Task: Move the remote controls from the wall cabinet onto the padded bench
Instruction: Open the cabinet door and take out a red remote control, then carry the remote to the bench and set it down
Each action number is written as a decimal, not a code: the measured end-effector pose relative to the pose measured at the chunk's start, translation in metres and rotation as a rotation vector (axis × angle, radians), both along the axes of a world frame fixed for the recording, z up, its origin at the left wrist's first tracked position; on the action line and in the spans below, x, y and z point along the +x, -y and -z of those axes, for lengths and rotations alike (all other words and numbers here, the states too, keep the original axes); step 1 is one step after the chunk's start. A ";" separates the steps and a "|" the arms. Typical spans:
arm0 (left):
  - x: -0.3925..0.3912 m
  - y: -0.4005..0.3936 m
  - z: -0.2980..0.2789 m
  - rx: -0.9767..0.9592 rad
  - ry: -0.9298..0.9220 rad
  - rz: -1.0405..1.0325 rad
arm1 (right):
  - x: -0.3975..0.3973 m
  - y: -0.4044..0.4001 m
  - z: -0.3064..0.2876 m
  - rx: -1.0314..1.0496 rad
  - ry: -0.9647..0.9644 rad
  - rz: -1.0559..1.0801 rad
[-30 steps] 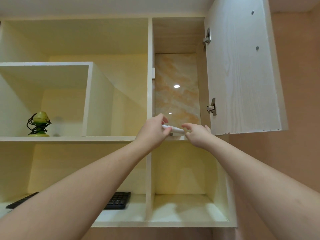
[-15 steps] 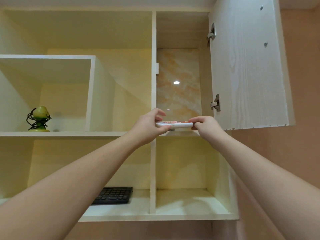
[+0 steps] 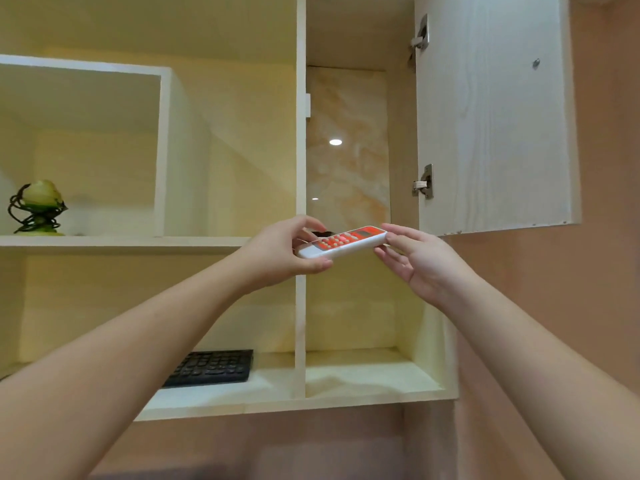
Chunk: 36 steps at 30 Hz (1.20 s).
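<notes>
A white remote control (image 3: 343, 242) with red buttons is held just in front of the open wall cabinet (image 3: 346, 150), level with its bottom edge. My left hand (image 3: 282, 252) grips the remote's left end between thumb and fingers. My right hand (image 3: 415, 258) has nearly straight fingers, and its fingertips touch the remote's right end from above and below. A small dark object (image 3: 325, 233) shows just behind the remote on the cabinet floor; I cannot make out what it is. The padded bench is out of view.
The cabinet door (image 3: 491, 116) hangs open to the right, just above my right hand. A black keyboard (image 3: 213, 368) lies on the lower shelf. A green ornament (image 3: 36, 209) stands on the left shelf. A pink wall is at the right.
The remote has come out of the cabinet toward me and tilted, so its red buttons now show. My right hand has loosened from a grip on its end to straighter fingers.
</notes>
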<state>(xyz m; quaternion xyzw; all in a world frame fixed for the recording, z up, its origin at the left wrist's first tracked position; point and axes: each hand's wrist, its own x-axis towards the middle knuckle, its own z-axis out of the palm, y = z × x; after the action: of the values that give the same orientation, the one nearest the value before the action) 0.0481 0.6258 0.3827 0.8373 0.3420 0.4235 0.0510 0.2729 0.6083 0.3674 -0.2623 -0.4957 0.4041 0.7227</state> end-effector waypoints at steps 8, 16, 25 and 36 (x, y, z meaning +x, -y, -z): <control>-0.026 0.010 0.041 -0.054 0.016 0.039 | -0.022 0.008 0.054 -0.054 -0.029 -0.026; -0.030 0.033 0.099 -0.154 0.007 0.035 | -0.030 0.028 0.122 -0.062 -0.064 -0.037; -0.005 0.069 0.164 -0.252 0.016 -0.141 | -0.008 0.044 0.194 -0.085 -0.008 -0.113; 0.022 0.132 0.227 -0.354 -0.038 -0.481 | 0.011 0.061 0.256 -0.124 0.110 -0.236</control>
<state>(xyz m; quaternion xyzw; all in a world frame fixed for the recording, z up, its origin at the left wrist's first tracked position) 0.0702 0.4941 0.1556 0.7182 0.5999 0.3414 0.0878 0.2838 0.5471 0.1109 -0.2682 -0.5358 0.5012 0.6243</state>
